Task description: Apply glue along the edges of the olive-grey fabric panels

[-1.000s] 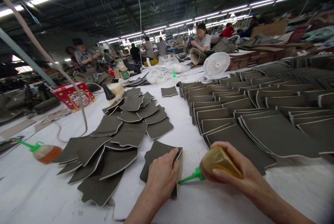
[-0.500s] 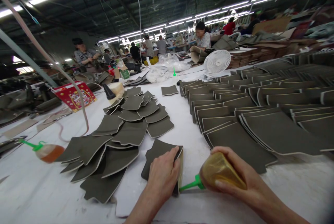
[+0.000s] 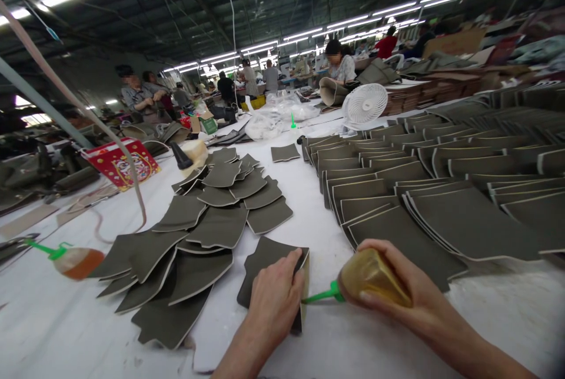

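Note:
A dark grey-green cut piece (image 3: 260,267) with a pale edge lies on the table in front of me. My left hand (image 3: 276,293) grips it from above, index finger stretched along the right side, where a pale strip shows; the fingers underneath are hidden. In my right hand (image 3: 399,285) is a clear squeeze bottle (image 3: 362,276) of amber liquid, tipped sideways. Its green nozzle (image 3: 322,295) points left, with the tip at the pale strip. Left of my hands, similar cut pieces (image 3: 216,223) lie in an overlapping pile.
Rows of overlapping cut pieces (image 3: 468,214) cover the right side. A second squeeze bottle (image 3: 79,262) lies at the far left, near a red box (image 3: 121,161) and a hose (image 3: 132,173). Behind are a white fan (image 3: 365,103), plastic bags (image 3: 267,123) and people working.
The bottle's nozzle tip has moved slightly away from me along the pale strip, with my right hand. My left hand stays on the piece. The view has shifted a little.

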Motion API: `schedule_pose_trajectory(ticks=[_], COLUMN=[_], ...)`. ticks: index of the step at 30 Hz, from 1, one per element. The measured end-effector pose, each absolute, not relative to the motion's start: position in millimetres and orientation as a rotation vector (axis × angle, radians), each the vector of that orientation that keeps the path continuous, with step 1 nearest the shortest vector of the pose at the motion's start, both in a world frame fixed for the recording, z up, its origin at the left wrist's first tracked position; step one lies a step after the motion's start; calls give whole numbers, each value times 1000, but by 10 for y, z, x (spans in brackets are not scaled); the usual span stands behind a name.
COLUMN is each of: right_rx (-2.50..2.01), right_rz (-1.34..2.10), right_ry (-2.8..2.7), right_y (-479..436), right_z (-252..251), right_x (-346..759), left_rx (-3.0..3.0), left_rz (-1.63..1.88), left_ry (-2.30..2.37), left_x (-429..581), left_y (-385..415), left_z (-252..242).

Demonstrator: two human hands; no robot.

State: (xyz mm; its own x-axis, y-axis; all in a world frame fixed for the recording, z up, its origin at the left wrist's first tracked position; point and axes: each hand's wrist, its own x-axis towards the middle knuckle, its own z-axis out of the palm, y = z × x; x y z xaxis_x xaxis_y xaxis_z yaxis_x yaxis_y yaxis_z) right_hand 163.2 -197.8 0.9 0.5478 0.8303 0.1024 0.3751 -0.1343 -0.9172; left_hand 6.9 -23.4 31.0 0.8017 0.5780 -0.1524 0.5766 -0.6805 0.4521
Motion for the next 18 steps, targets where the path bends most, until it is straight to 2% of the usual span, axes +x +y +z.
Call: schedule_pose_trajectory(ticks=[7,14,18], right_rx=[-1774,-1758,-1765], right_rz=[226,452,335], right_ry=[-1069,-1082,-1073], right_y=[-1807,-1914,-1876], right_z=[78,58,82], right_x=[1846,1783,1844], left_rx=[2504,2498,2499], left_rz=[-6,-6,-11], left_ry=[840,848,861], left_x=[80,73,77], left_y=[-208,-205,-210], left_z=[298,299,308])
